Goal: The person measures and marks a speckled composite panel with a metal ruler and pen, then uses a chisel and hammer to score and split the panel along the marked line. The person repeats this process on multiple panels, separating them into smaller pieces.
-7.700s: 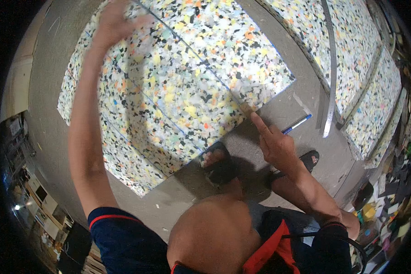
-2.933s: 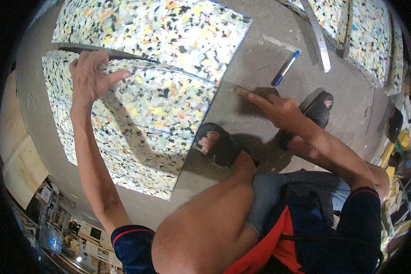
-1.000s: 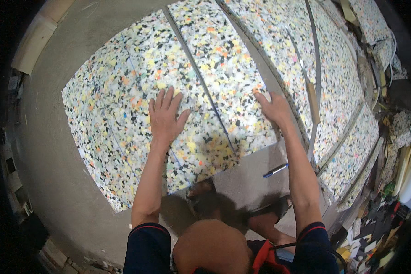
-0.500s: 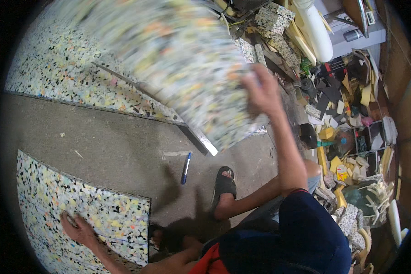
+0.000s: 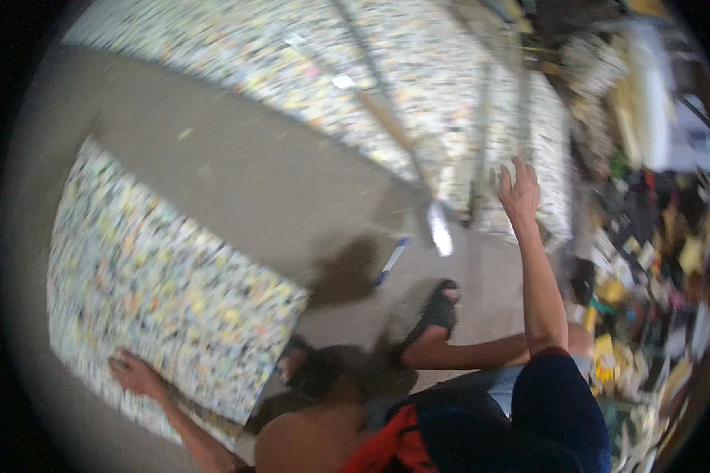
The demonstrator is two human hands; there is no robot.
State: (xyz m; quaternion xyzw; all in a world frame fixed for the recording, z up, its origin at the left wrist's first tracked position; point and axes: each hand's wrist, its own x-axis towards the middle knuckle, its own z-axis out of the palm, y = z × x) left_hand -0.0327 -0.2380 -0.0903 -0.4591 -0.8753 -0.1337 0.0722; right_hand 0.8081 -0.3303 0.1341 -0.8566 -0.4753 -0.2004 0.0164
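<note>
My left hand (image 5: 138,377) lies on a speckled foam sheet (image 5: 173,260) at the lower left, its fingers somewhat spread. Held out on the right, my right hand (image 5: 521,193) has its fingers apart and nothing in them. It is over or close to a smaller speckled foam piece (image 5: 546,130); blur hides whether they touch. A large speckled foam sheet (image 5: 292,87) spans the top. Across it lies a long metal bar (image 5: 440,229), its shiny end past the sheet's edge. A blue and white pen (image 5: 390,262) rests on the floor near that end.
Grey floor (image 5: 213,150) runs between the two larger sheets. My sandalled foot (image 5: 440,311) stands near the pen. Foam scraps (image 5: 607,359) and mixed clutter pile up along the right side, with a white rounded object (image 5: 647,94) at the upper right.
My right hand has let go of the foam piece it was swinging, which is now down at the right. My left hand stays on its sheet. The whole view has shifted and turned.
</note>
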